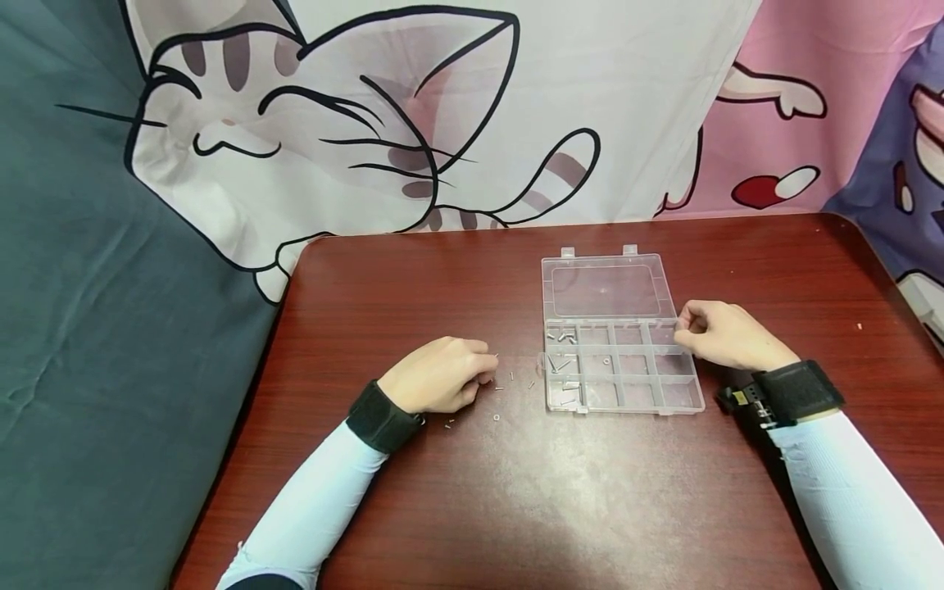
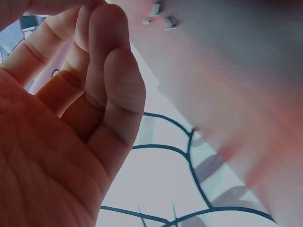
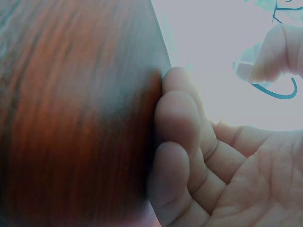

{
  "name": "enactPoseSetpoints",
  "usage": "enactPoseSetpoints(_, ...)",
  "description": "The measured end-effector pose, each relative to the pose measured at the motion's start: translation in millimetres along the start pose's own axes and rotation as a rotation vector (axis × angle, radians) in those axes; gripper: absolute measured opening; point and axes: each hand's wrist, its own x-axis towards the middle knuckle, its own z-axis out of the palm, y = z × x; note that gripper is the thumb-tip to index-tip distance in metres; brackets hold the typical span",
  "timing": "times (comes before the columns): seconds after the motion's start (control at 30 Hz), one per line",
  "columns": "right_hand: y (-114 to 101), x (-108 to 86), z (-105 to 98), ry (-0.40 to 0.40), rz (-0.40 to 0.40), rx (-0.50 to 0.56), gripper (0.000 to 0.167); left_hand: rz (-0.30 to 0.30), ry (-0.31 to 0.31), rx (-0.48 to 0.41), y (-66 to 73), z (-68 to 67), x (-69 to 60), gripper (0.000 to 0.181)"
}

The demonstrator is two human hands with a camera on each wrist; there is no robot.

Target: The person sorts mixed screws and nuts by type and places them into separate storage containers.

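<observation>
Plastic compt. box [image 1: 630, 335] by R hand [image 1: 730, 334]

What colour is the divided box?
Clear and colourless; the box shows best in the head view.

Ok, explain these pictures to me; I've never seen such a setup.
There's no machine: these are a person's bare left hand and right hand. The wide picture comes from a camera worn on the head; the two close ones come from each wrist. On the brown table lie an open, clear box with compartments and some tiny metal pieces; more pieces sit inside it. The left hand is near the loose ones, the right at the box's edge. I can't tell whether either grips anything.
</observation>
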Motion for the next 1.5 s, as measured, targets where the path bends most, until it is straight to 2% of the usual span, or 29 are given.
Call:
enactPoseSetpoints(0.3, -0.4, 0.5, 0.9, 0.004, -0.006, -0.002, 0.006, 0.057, 0.054, 0.051, 15.2, -15.2, 41.5, 0.015)
enactPoseSetpoints(0.5, 0.3, 0.5, 0.1, 0.006, -0.004, -0.006, 0.006, 0.112, 0.087, 0.045, 28.5, -21.9, 72.8, 0.015)
enactPoseSetpoints(0.73, 0.8, 1.1, 0.9, 0.004, -0.004, 0.005, 0.006, 0.156, 0.100, 0.041, 42.8, -22.8, 103.2, 0.015)
enactPoseSetpoints(1.0, 1.0, 1.5, 0.6, 0.003, 0.002, -0.002, 0.006, 0.194, 0.101, 0.008, 61.8, -22.1, 132.2, 0.015)
enactPoseSetpoints(1.23, 1.5, 1.9, 0.4, 0.001, 0.010, 0.005, 0.006, 0.176, 0.061, -0.021, 70.4, -11.7, 151.2, 0.016)
enactPoseSetpoints(1.4, 1.5, 2.6, 0.7, -0.006, 0.012, 0.010, 0.006, 0.165, 0.042, -0.013, 70.0, -6.6, 153.1, 0.016)
enactPoseSetpoints(1.5, 1.7, 2.8, 0.2, -0.010, 0.011, 0.008, 0.007, 0.165, 0.052, -0.017, 68.3, -7.3, 152.7, 0.016)
